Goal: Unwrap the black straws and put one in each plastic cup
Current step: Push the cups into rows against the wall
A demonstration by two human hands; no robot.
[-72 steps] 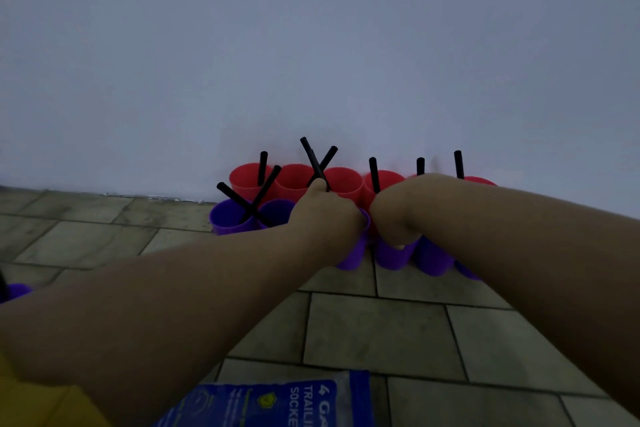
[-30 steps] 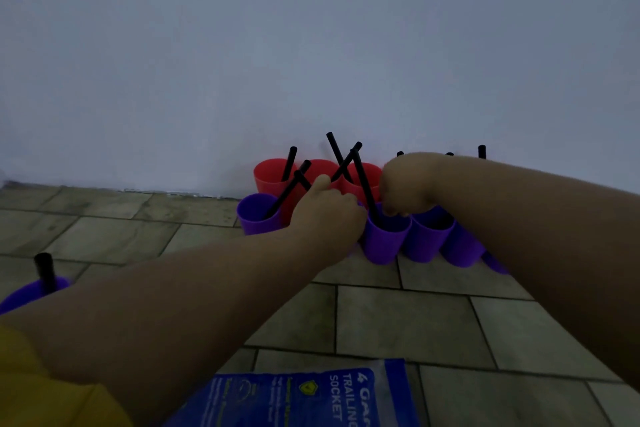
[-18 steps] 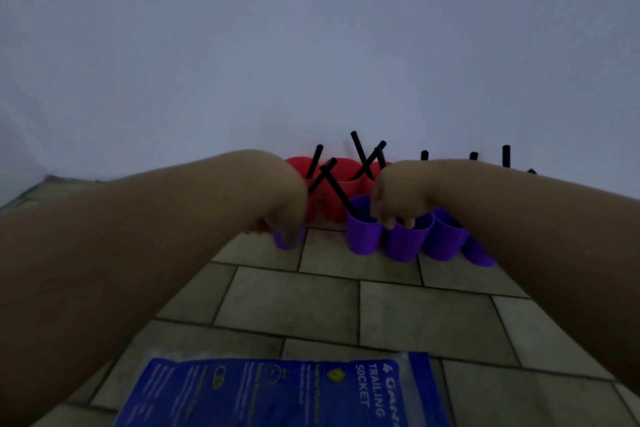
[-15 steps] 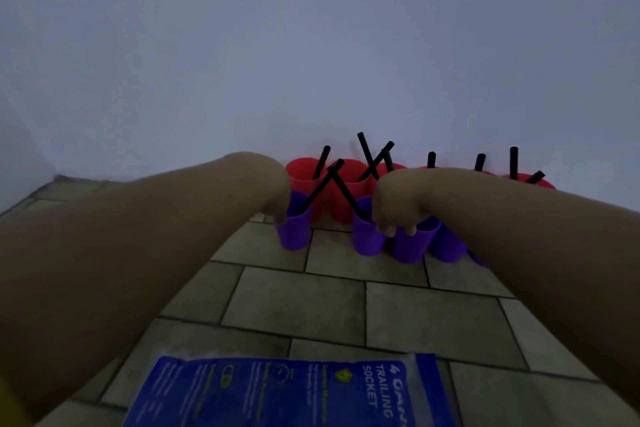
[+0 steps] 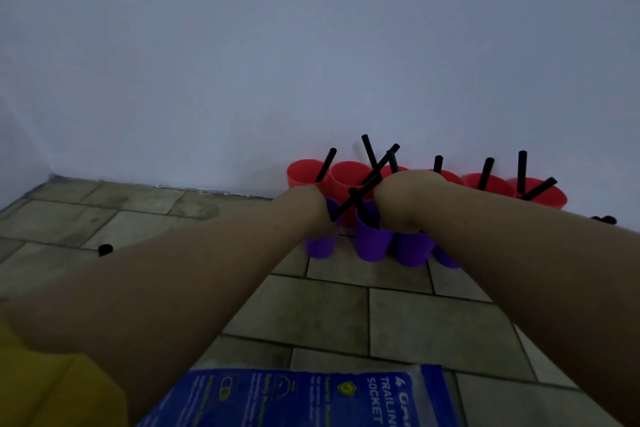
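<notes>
A: Surroundings, blockers?
B: There's a tiled floor (image 5: 311,308) with a plain wall (image 5: 311,45) behind. A blue trailing-socket packet (image 5: 311,399) is at bottom centre and a yellow sleeve (image 5: 45,385) at lower left. A small black tip (image 5: 105,249) shows at mid-left and dark bits (image 5: 604,218) at the far right; can't identify either. Both forearms cross the frame and hide part of the front row.
A: Hands?
B: The left hand (image 5: 308,208) bends down over the leftmost purple cup (image 5: 320,248). Its fingers are hidden, so I can't tell the grip. The right hand (image 5: 403,204) is curled over the rims of the next purple cups (image 5: 372,243); can't tell what it pinches.
A: Versus a second ago?
B: The left hand was mid-row by the crossed straws and is now at the row's left end. The right hand is in the same spot.
A: Counts?
B: Six red cups (image 5: 498,189) in the back row against the wall, right of centre. Four purple visible in front. At least nine black straws (image 5: 522,170) stick out of cups; the crossed ones are hard to split.
</notes>
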